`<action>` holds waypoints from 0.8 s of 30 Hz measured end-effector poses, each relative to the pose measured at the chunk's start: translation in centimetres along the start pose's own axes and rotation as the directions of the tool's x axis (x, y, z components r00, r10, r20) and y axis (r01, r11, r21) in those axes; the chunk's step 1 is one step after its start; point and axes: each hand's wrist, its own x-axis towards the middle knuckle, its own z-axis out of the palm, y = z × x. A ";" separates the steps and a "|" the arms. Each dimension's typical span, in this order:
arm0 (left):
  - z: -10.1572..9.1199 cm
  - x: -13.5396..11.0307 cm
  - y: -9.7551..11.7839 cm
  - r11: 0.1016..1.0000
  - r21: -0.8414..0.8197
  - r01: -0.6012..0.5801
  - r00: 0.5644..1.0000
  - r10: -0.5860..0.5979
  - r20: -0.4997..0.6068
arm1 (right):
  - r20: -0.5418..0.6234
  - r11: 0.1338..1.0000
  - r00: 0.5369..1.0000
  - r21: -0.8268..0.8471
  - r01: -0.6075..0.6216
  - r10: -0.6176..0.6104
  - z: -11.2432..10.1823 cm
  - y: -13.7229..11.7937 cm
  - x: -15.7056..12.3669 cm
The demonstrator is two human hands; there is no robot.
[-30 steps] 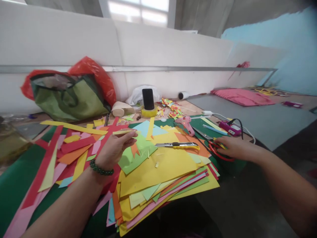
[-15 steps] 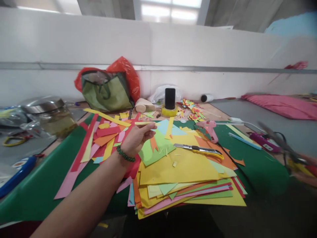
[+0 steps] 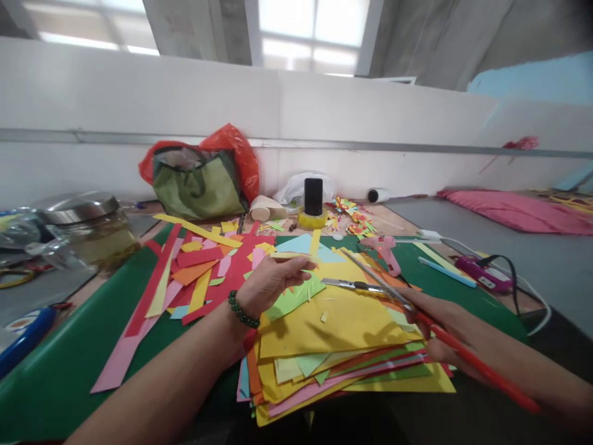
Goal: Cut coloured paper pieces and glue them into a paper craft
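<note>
My left hand (image 3: 270,284) pinches a thin pale yellow paper strip (image 3: 291,255) and holds it flat above a pile of coloured paper sheets (image 3: 338,334) on a green cutting mat (image 3: 60,371). My right hand (image 3: 445,330) grips red-handled scissors (image 3: 417,316). Their long blades point up and left toward the strip, with the tips a short way from it. A light green sheet (image 3: 296,298) lies just under my left hand.
A yellow utility knife (image 3: 354,285) and a pink glue gun (image 3: 383,250) lie behind the pile. Red, yellow and pink paper strips (image 3: 185,272) are scattered to the left. A green bag (image 3: 197,184), a glass jar (image 3: 95,228) and a phone on a tape roll (image 3: 314,201) stand at the back.
My right hand has lifted the scissors from the right side of the mat and swung them in over the pile toward the strip. My left hand keeps hold of the strip.
</note>
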 end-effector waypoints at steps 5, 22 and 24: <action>0.2 0.0 -0.3 1.000 0.026 0.000 1.000 0.000 0.025 | 0.216 0.994 0.971 0.013 0.105 -0.105 0.0 -4.6 2.1; 0.2 0.4 -1.2 0.995 0.091 -0.027 0.998 0.022 0.059 | 0.183 0.988 0.971 0.007 0.156 -0.155 0.0 -5.6 2.8; 0.2 0.4 -1.2 0.995 0.093 -0.038 0.998 0.033 0.058 | 0.195 0.985 0.967 -0.002 0.170 -0.167 0.0 -5.5 2.8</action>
